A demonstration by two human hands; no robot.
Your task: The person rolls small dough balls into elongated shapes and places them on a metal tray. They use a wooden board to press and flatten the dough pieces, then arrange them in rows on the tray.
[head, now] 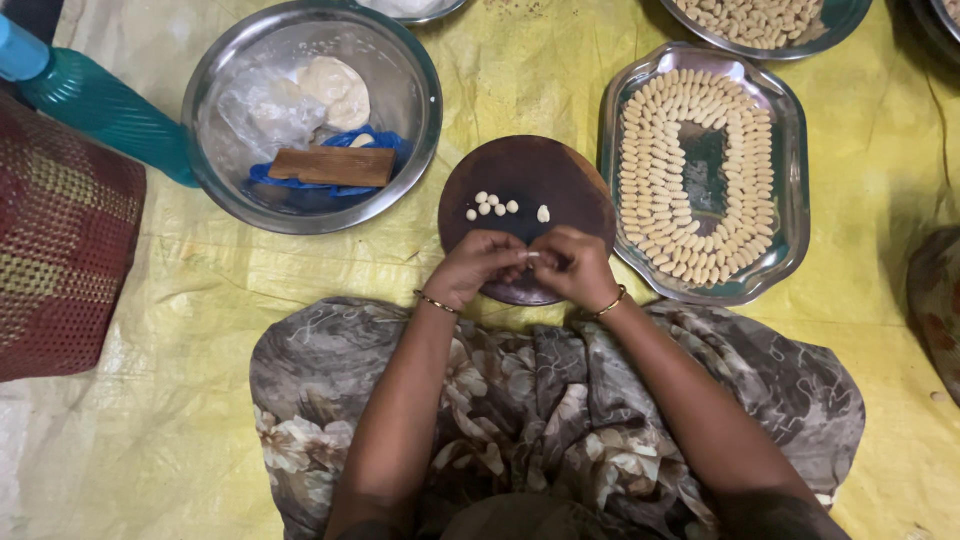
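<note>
1. Now your left hand (478,265) and right hand (575,265) meet over the near edge of the round board (527,172). Both grips are pressed together on one small dough bit (531,256), pinched between the fingertips.
2. The bit is soft and pale. I judge that too hard a pinch can flatten it or make it stick to your fingers, so it will not match the others.
3. If it slips, it may fall on your flowered cloth (520,400) or on the yellow sheet (500,80), not on the board.
4. Six little balls (492,205) lie loose on the dark, smooth wood, near your knuckles. A hand moving forward can roll them.
5. The shiny steel tray (790,170) just right of the board holds shaped pieces (655,170) in tight rings. A knock of your right wrist may disturb them.
6. The steel bowl (400,120) to the left holds a dough lump (338,90), a flat wooden piece (332,166) and blue plastic (385,142).
</note>
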